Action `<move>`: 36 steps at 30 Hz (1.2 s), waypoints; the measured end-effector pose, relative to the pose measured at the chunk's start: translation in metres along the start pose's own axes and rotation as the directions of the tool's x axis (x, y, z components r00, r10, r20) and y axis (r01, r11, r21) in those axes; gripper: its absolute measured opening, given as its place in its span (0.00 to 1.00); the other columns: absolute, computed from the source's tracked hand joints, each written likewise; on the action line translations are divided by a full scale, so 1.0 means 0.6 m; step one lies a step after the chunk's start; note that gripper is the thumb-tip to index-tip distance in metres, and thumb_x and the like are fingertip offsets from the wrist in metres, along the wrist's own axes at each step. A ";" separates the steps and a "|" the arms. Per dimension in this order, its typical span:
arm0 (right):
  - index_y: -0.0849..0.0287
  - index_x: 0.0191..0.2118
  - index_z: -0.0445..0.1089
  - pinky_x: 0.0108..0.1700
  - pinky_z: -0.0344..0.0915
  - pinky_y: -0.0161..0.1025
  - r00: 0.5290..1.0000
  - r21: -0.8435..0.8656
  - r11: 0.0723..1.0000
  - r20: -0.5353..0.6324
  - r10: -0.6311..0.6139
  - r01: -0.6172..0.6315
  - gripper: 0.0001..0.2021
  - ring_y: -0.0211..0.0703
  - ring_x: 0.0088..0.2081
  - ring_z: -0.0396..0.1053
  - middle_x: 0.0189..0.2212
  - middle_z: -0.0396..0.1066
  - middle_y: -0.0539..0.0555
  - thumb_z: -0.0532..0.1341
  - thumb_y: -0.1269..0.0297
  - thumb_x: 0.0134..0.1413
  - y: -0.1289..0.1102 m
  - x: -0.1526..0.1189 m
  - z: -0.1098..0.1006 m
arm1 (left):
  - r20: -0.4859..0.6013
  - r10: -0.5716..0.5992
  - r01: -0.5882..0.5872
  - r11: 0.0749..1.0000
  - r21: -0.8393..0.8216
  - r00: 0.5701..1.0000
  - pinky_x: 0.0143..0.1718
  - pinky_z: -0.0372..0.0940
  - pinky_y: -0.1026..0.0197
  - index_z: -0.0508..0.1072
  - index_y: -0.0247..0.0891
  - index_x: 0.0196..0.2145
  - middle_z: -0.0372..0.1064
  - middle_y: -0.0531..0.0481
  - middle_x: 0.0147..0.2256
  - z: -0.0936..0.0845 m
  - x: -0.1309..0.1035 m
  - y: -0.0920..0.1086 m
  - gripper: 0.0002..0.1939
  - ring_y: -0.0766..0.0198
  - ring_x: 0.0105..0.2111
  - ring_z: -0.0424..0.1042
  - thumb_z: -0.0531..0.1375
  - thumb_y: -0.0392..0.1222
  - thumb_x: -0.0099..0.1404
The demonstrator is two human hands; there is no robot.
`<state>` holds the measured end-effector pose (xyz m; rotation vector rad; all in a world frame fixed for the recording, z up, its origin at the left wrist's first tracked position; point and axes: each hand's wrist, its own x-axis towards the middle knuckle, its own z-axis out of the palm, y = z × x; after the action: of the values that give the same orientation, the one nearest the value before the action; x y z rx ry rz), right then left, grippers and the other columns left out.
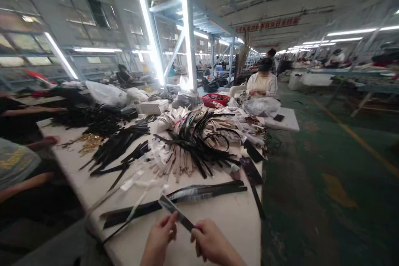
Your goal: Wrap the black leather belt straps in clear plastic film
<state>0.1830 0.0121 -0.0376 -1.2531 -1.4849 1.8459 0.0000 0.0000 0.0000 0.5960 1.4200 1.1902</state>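
Note:
Near the table's front edge, a short, flat dark strip [183, 219] with a paler, shiny far end slants between my hands. My left hand [162, 235] pinches it along its left edge, below the shiny end. Around its nearer part my right hand [210, 239] is closed, and the fingers hide some of it. Just beyond lies a bundle of long black strips [215, 191] with a clear wrap around its middle. Farther back, loose black strips [199, 141] curl over a heap of pale strips [177, 162].
More black strips [121, 145] and small gold pieces [90, 143] lie on the table's left side, near other people's arms. A dark purple packet [251, 170] lies at the right edge. Behind are a red basket [215, 99], plastic bags [262, 106] and a seated person [262, 83].

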 end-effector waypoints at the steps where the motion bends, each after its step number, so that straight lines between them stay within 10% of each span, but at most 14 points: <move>1: 0.61 0.30 0.70 0.11 0.53 0.28 1.000 0.016 1.000 0.028 -0.002 0.002 0.11 0.34 0.10 0.58 0.12 0.65 0.45 0.53 0.65 0.58 -0.008 0.008 0.005 | 0.018 -0.028 0.028 1.000 0.012 0.999 0.20 0.52 0.66 0.75 0.32 0.22 0.58 0.56 0.16 0.004 -0.001 -0.011 0.27 0.71 0.17 0.56 0.73 0.61 0.42; 9: 0.61 0.29 0.69 0.15 0.55 0.29 0.974 -0.126 0.989 0.204 0.100 -0.075 0.10 0.35 0.13 0.62 0.15 0.68 0.48 0.53 0.65 0.56 -0.010 -0.034 -0.006 | -0.257 0.166 -0.184 0.982 -0.048 0.952 0.21 0.57 0.65 0.78 0.31 0.28 0.64 0.53 0.19 -0.045 -0.022 -0.002 0.29 0.69 0.20 0.60 0.71 0.64 0.45; 17: 0.61 0.33 0.69 0.18 0.56 0.30 0.986 -0.065 0.998 0.164 0.012 -0.001 0.12 0.34 0.15 0.62 0.18 0.70 0.49 0.55 0.57 0.57 -0.002 -0.039 0.003 | -0.112 0.140 -0.133 0.989 0.070 0.984 0.18 0.55 0.65 0.74 0.33 0.24 0.63 0.51 0.17 -0.013 -0.042 -0.092 0.34 0.68 0.16 0.61 0.61 0.73 0.53; 36: 0.60 0.31 0.67 0.10 0.44 0.30 0.980 -0.079 0.990 0.156 0.125 -0.113 0.22 0.32 0.08 0.51 0.11 0.64 0.46 0.52 0.44 0.57 0.049 -0.048 -0.045 | -0.093 0.181 -0.182 0.983 -0.002 0.979 0.17 0.56 0.66 0.69 0.34 0.23 0.63 0.52 0.19 0.025 -0.039 -0.107 0.28 0.69 0.16 0.61 0.61 0.65 0.60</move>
<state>0.2253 -0.0062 -0.0545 -1.2766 -1.6030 2.0308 0.0363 -0.0386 -0.0453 0.6826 1.4603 1.3841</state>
